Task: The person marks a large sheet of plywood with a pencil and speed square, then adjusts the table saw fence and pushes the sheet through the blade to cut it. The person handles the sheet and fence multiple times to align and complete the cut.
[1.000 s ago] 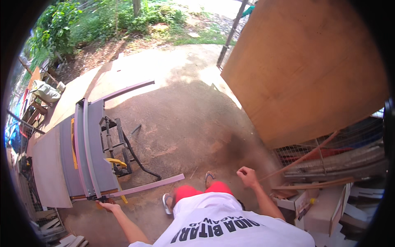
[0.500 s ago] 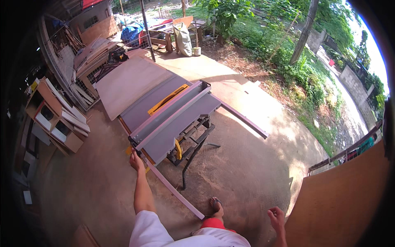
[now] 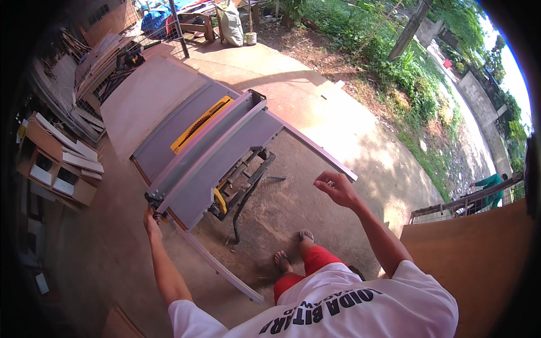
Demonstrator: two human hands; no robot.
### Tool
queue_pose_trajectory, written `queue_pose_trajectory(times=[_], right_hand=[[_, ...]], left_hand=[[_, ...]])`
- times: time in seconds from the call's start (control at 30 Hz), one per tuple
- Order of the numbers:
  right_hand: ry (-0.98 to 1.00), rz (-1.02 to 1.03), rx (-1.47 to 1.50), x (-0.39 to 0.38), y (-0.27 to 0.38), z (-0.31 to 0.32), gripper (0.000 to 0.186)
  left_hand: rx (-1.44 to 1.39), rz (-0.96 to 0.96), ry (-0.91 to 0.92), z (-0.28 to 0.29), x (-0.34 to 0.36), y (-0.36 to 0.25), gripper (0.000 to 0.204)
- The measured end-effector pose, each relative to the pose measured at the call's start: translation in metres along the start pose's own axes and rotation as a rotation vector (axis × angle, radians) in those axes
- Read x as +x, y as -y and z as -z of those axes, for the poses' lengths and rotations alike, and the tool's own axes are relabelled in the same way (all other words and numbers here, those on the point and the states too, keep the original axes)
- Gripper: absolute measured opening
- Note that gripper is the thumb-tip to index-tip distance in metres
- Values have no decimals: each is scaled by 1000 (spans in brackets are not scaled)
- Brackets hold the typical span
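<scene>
My left hand (image 3: 152, 224) is closed on the near end fitting of the long rip fence (image 3: 204, 147), which lies across the grey table saw (image 3: 186, 205). The saw's yellow insert (image 3: 200, 125) shows a blade; a yellow handle (image 3: 220, 200) sits on its side. A pale board (image 3: 147, 104) adjoins the saw top's far side. Metal rails (image 3: 315, 150) jut toward the right from both ends, above a dark folding stand (image 3: 251, 194). My right hand (image 3: 338, 188) is raised near the upper rail, fingers loosely bent and apart, with nothing visible in it.
Wood offcuts and boxes (image 3: 59, 169) lie at left; stacked boards (image 3: 98, 70) lean by mesh. A sack (image 3: 230, 25) stands behind. A large plywood sheet (image 3: 462, 265) fills the lower right; beyond it is a person in green (image 3: 491, 188). Plants (image 3: 360, 39) border the concrete.
My view has swung left onto the saw. My right hand has risen and moved forward toward the rail. My left hand stays at the fence's end. My feet are closer to the saw.
</scene>
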State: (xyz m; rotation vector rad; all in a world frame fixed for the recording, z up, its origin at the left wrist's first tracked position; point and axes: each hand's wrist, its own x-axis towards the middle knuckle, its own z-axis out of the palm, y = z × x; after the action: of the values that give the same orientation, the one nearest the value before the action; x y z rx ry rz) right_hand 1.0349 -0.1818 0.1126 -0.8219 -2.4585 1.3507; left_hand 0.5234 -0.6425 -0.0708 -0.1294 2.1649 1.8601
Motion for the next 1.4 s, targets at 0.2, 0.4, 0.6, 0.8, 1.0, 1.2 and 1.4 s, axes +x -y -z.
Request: queue_pose_trajectory(times=[0.2, 0.4, 0.6, 0.8, 1.0, 1.2, 1.4], right_hand=[[10, 70, 66, 232, -21, 1, 42], [-46, 139, 117, 431, -140, -29, 54], [158, -22, 379, 448, -160, -47, 49], [460, -460, 757, 476, -117, -37, 50], [583, -337, 879, 498, -109, -32, 57], [421, -114, 606, 500, -130, -22, 34], [219, 159, 528, 461, -136, -37, 40]], left_hand=[[-264, 246, -85, 1, 6, 8, 51], [-408, 89, -91, -19, 24, 7, 65], [-344, 69, -7, -27, 7, -4, 61], [-71, -12, -10, 31, 16, -18, 52], [-116, 51, -153, 3, 36, -4, 48], [-131, 79, -281, 1, 27, -1, 47], [-173, 59, -340, -10, 21, 6, 46]])
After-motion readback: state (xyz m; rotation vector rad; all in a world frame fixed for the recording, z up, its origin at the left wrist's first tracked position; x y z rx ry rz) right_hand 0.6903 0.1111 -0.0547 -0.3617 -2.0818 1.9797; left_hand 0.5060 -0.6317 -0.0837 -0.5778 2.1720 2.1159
